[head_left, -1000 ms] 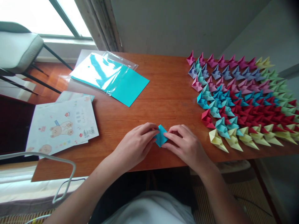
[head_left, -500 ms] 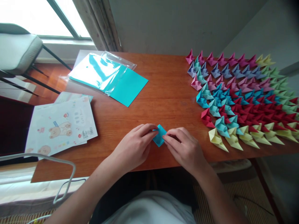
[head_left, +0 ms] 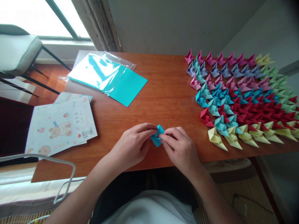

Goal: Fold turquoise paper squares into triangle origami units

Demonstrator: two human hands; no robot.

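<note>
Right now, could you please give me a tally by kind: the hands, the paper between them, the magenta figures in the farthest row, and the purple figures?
Hands (left hand and right hand): 2
Held paper: 1
Magenta figures: 7
Purple figures: 7
Total: 17

On the table (head_left: 161, 99), folded paper (head_left: 156, 138) front centre, packet (head_left: 105, 76) behind left, cards (head_left: 62, 126) nearer left, paper figures (head_left: 249, 110) right.
</note>
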